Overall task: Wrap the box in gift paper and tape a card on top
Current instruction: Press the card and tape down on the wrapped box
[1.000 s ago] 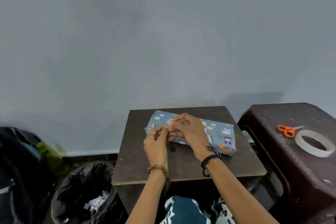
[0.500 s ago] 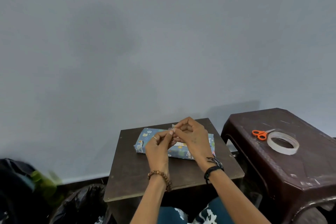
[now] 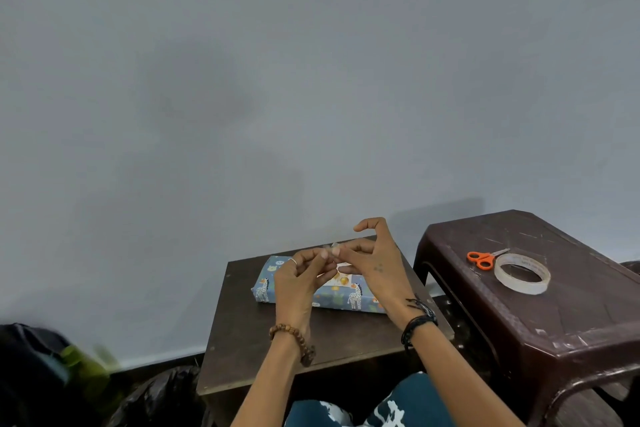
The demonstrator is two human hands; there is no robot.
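Pinching a small clear strip of tape [image 3: 331, 247] between them, the left hand [image 3: 300, 282] and right hand [image 3: 372, 262] meet fingertip to fingertip above the wrapped box [image 3: 323, 298], the left thumb and forefinger closed narrow on one end, the right fingers closed on the other with the forefinger arched free; the strip is blurred and nearly see-through, so how it lies I cannot tell. Directly beneath the fingers lies the box, flat on the small dark table [image 3: 249, 333], already covered in blue animal-print gift paper, and a pale card [image 3: 341, 277] lies on its top face just under the fingertips. Tape like this is, by my judgement, feather-light, limp and sticky, apt to curl onto itself or cling to skin, so it is best held only by its very ends and kept taut. The card looks thin and light and may slide on the glossy paper unless a finger steadies it. Well off to the right of the fingers, on a dark brown plastic stool [image 3: 540, 315], sit orange scissors [image 3: 482, 259] and a tape roll [image 3: 522, 273], touching or nearly so. A plain grey wall [image 3: 311, 80] fills the space beyond the fingers, and a black bin bag [image 3: 162, 399] sits low to their left
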